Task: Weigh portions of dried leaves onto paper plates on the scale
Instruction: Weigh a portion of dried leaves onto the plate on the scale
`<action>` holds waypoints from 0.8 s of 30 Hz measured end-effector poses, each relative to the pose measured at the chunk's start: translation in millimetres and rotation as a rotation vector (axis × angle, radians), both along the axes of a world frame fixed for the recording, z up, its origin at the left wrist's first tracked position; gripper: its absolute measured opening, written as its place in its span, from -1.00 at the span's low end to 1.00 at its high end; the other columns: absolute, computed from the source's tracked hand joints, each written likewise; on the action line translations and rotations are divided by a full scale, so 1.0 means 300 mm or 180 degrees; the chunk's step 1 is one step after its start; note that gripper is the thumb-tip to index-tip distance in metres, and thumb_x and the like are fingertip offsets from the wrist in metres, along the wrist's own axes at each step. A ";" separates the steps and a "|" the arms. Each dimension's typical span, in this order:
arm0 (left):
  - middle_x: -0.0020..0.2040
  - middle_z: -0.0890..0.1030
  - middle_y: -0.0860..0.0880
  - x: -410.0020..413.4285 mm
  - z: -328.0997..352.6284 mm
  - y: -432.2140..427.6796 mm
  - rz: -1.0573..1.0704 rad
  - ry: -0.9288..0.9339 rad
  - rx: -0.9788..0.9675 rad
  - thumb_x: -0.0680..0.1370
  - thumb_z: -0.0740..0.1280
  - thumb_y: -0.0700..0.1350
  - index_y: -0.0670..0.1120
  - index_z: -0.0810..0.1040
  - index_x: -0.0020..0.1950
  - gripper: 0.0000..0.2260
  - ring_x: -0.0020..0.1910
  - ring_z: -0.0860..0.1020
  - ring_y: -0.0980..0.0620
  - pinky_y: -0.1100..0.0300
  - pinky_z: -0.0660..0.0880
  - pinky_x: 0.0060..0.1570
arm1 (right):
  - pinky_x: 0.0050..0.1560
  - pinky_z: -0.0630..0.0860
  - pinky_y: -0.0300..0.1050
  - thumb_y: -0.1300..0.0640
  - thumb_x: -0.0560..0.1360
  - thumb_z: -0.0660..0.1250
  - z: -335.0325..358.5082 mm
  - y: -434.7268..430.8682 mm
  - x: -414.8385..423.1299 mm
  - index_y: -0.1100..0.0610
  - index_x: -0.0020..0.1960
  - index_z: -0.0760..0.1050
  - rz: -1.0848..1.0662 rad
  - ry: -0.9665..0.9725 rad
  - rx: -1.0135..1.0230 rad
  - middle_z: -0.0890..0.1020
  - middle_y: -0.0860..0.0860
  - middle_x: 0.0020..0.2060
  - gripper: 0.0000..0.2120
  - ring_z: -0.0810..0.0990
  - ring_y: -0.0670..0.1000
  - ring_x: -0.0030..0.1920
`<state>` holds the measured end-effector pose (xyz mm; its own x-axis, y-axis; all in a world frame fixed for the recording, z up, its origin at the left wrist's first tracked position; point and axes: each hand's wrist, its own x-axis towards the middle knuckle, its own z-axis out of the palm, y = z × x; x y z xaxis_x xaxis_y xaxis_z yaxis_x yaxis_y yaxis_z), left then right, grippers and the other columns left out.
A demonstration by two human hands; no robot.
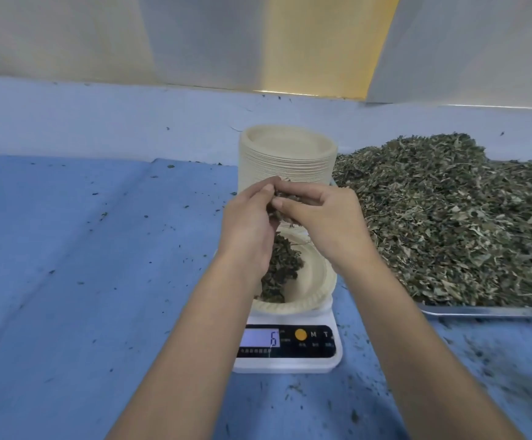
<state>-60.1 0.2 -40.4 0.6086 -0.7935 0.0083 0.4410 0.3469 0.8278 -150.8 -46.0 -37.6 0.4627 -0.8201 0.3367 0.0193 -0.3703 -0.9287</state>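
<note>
A white digital scale [290, 360] stands in front of me, its display reading 6. On it sits a paper plate [313, 281] with a small heap of dried leaves [279, 271]. Above the plate, my left hand [248, 227] and my right hand [328, 223] meet. Between them their fingers pinch a clump of dried leaves [285, 206]. My forearms hide the plate's left and right rims.
A tall stack of paper plates [286, 157] stands just behind the scale. A metal tray [486, 311] on the right is heaped with dried leaves [455, 217]. Blue cloth [83, 249], dotted with leaf crumbs, covers the table. A wall runs behind.
</note>
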 end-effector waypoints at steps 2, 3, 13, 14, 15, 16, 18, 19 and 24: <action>-0.12 0.63 -0.12 0.011 -0.006 0.003 -0.0012 0.0110 -0.0031 0.62 0.15 -0.30 -0.22 0.58 -0.04 -0.79 -0.17 0.61 0.04 0.28 0.58 -0.18 | -0.10 0.56 -0.30 0.30 0.41 0.47 -0.003 0.000 0.002 0.08 0.00 0.67 0.0131 -0.0184 0.0134 0.72 -0.03 -0.17 -0.78 0.67 -0.14 -0.17; -0.07 0.62 -0.14 0.016 -0.008 0.004 -0.0011 0.0166 -0.0031 0.62 0.14 -0.30 -0.23 0.57 0.01 -0.80 -0.12 0.61 0.02 0.25 0.58 -0.12 | -0.13 0.54 -0.32 0.31 0.41 0.47 -0.004 0.000 0.002 0.07 -0.02 0.67 0.0161 -0.0208 0.0167 0.72 -0.03 -0.19 -0.79 0.66 -0.15 -0.20; -0.11 0.61 -0.11 0.039 -0.001 0.006 0.0289 0.0334 -0.0043 0.63 0.12 -0.31 -0.22 0.55 -0.05 -0.78 -0.04 0.57 -0.02 0.13 0.51 0.12 | -0.15 0.56 -0.31 0.33 0.41 0.45 0.013 -0.024 -0.041 0.08 -0.16 0.66 -0.0009 -0.0068 0.0410 0.69 0.00 -0.26 -0.84 0.60 -0.08 -0.23; -0.10 0.61 -0.10 0.041 -0.002 0.006 0.0329 0.0306 -0.0012 0.64 0.12 -0.30 -0.21 0.55 -0.03 -0.78 -0.01 0.57 -0.02 0.12 0.49 0.15 | -0.13 0.56 -0.30 0.32 0.41 0.46 0.013 -0.033 -0.048 0.08 -0.15 0.66 -0.0084 0.0039 0.0380 0.69 0.00 -0.25 -0.85 0.60 -0.08 -0.24; -0.10 0.62 -0.10 0.044 -0.003 0.006 0.0343 0.0284 -0.0004 0.64 0.11 -0.30 -0.21 0.55 -0.02 -0.78 0.00 0.57 -0.01 0.12 0.48 0.16 | -0.11 0.56 -0.28 0.30 0.41 0.46 0.014 -0.040 -0.055 0.07 -0.16 0.66 -0.0136 0.0194 0.0346 0.68 -0.01 -0.25 -0.85 0.60 -0.09 -0.23; -0.10 0.61 -0.09 0.046 -0.002 0.007 0.0336 0.0283 -0.0018 0.64 0.11 -0.30 -0.21 0.55 -0.01 -0.79 -0.02 0.58 0.01 0.14 0.50 0.13 | -0.06 0.57 -0.26 0.29 0.41 0.46 0.014 -0.047 -0.061 0.06 -0.16 0.66 -0.0158 0.0387 0.0322 0.69 0.00 -0.23 -0.86 0.61 -0.08 -0.20; -0.09 0.61 -0.10 0.050 -0.001 0.008 0.0310 0.0322 -0.0070 0.64 0.11 -0.29 -0.22 0.54 0.01 -0.79 -0.09 0.60 0.04 0.21 0.54 0.01 | 0.07 0.57 -0.12 0.25 0.43 0.46 0.010 -0.056 -0.067 0.06 -0.17 0.66 -0.0166 0.0759 0.0297 0.70 0.02 -0.17 -0.90 0.63 -0.04 -0.11; -0.09 0.61 -0.11 0.051 0.000 0.009 0.0303 0.0336 -0.0088 0.64 0.12 -0.29 -0.22 0.54 0.01 -0.79 -0.11 0.60 0.05 0.23 0.56 -0.03 | 0.12 0.57 -0.04 0.21 0.43 0.45 0.008 -0.059 -0.067 0.07 -0.17 0.67 -0.0186 0.0914 0.0269 0.70 0.03 -0.14 -0.94 0.64 -0.02 -0.06; -0.08 0.62 -0.12 0.048 0.000 0.009 0.0256 0.0363 -0.0113 0.64 0.11 -0.29 -0.23 0.54 0.00 -0.79 -0.08 0.61 0.02 0.22 0.56 -0.02 | -0.13 0.53 -0.10 -0.01 0.49 0.35 0.002 -0.051 -0.072 -0.03 -0.20 0.70 -0.0130 0.1545 0.0179 0.71 -0.10 -0.22 -0.82 0.64 -0.03 -0.10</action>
